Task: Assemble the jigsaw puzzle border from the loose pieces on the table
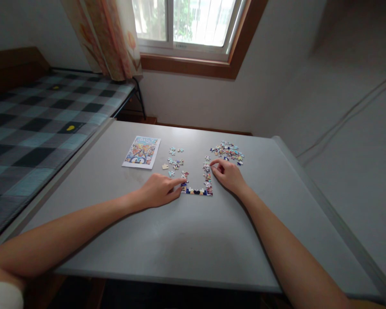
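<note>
A partly joined jigsaw puzzle (197, 192) lies on the table, its pieces forming a U with a bottom row and two sides. My left hand (162, 189) rests at the left side of the U, index finger stretched onto the pieces and thumb by the lower left corner. Beside the upper right side is my right hand (227, 174), thumb and index finger curved with a gap between them, the index tip at the edge pieces. No piece shows in either hand. Several loose puzzle pieces (176, 163) are scattered above the left side.
A heap of puzzle pieces (227, 151) lies beyond my right hand. The printed reference picture (142, 152) is flat at the left on the white table (186, 240). A bed with a checked cover (51, 111) stands along the left; a wall runs along the right.
</note>
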The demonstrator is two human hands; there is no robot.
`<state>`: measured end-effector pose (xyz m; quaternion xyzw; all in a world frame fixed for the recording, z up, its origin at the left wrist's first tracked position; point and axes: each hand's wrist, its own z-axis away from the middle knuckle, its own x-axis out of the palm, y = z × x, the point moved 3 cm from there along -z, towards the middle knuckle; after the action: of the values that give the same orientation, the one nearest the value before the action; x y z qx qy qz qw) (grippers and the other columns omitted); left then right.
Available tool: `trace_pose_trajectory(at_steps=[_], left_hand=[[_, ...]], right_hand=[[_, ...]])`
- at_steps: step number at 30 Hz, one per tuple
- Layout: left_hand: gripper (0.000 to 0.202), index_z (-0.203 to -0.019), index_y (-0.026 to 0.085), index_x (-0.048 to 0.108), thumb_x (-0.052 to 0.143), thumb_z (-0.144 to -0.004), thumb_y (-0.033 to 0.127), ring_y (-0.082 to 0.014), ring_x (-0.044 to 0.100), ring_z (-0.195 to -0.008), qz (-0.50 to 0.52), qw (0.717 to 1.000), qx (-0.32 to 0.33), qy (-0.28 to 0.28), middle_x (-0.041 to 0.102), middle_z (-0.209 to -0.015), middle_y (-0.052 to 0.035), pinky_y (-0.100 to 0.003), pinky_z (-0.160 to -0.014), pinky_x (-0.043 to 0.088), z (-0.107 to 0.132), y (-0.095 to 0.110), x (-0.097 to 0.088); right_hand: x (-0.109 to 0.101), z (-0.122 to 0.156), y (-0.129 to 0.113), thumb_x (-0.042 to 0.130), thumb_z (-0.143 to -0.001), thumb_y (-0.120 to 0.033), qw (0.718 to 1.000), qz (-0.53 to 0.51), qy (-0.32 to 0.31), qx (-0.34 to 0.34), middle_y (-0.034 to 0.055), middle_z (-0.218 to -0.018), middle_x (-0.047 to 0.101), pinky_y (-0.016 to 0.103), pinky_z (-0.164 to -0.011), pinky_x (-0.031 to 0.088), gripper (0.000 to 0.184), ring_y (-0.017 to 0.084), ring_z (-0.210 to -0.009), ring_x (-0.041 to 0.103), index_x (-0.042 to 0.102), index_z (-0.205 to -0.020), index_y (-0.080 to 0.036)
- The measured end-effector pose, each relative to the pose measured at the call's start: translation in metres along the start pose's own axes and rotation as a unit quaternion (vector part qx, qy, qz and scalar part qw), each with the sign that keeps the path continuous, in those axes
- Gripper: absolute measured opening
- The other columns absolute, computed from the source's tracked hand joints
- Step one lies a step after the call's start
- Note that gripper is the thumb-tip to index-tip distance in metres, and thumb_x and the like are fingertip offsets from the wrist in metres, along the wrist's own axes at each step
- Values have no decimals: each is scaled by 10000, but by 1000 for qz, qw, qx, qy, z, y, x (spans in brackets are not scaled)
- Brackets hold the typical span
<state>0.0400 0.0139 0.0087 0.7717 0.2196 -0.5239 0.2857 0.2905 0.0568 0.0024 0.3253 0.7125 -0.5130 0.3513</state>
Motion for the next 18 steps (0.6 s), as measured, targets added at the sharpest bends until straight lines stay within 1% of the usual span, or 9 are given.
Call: trace_pose_trajectory(at_steps=[7, 18], left_hand=[[330, -1167, 232, 645, 474, -910, 349, -111, 598, -512, 7, 1000, 5, 5, 669, -615, 3, -202, -527, 396, 0, 0, 1], [328, -1169, 256, 649, 487, -902, 356, -115, 593, -510, -6, 1000, 0, 1, 674, -619, 5, -204, -506, 360, 0, 0, 0]], right_hand=[[1, -1, 2, 508, -806, -260, 1000, -3, 0, -1, -26, -592, 522, 242, -593, 333, 182, 133, -575, 496, 661, -891, -210], [1, 0, 1, 508, -809, -258, 1000, -2, -1, -2, -26, -599, 515, 244, -598, 334, 181, 132, -582, 498, 660, -895, -212]])
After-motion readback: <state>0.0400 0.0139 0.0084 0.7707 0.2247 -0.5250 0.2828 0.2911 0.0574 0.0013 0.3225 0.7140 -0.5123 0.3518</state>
